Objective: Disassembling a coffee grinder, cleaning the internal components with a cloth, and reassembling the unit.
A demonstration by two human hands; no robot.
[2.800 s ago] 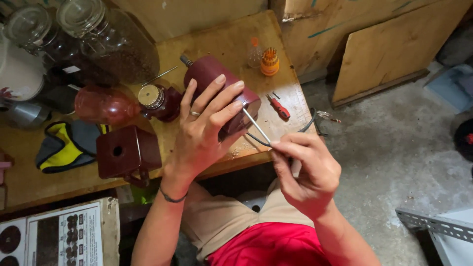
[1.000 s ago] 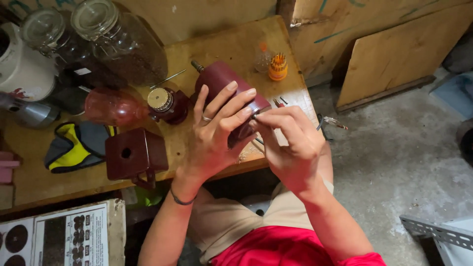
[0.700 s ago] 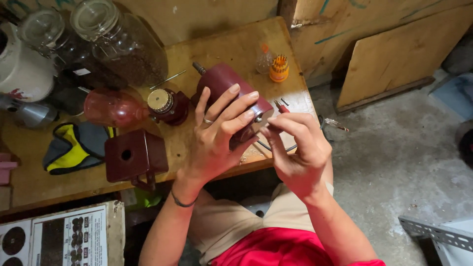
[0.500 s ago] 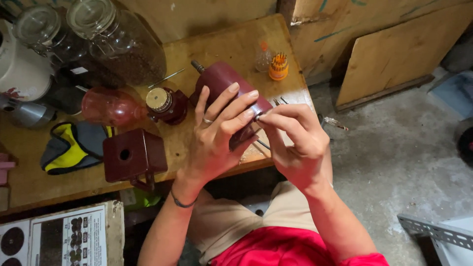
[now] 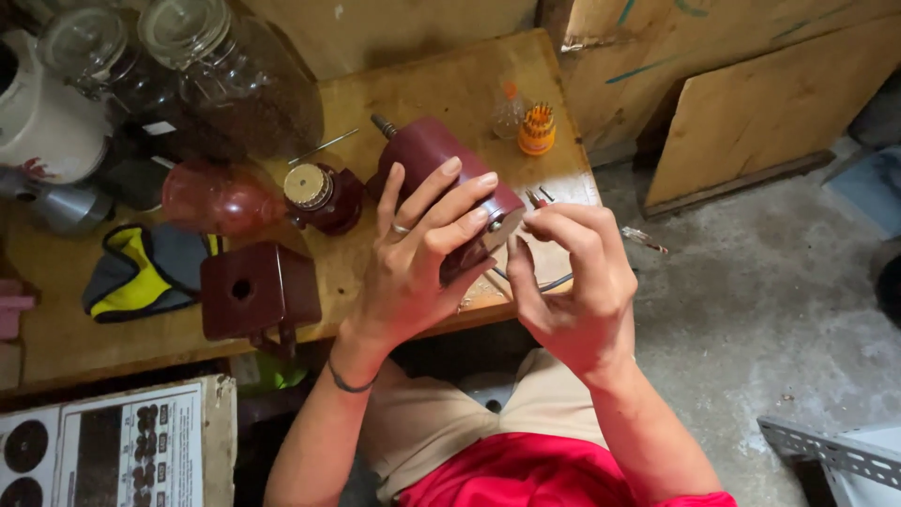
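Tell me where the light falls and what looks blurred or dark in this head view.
Head view: light falls brightest on the wooden bench and concrete floor; the left hand and right hand on the maroon motor housing are sharp; glass jars show dull glare; under the bench is deep shadow.

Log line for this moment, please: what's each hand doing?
left hand: grips maroon motor housing on workbench | right hand: fingertips at housing's end, thin wire beneath | screwdriver bit set: behind
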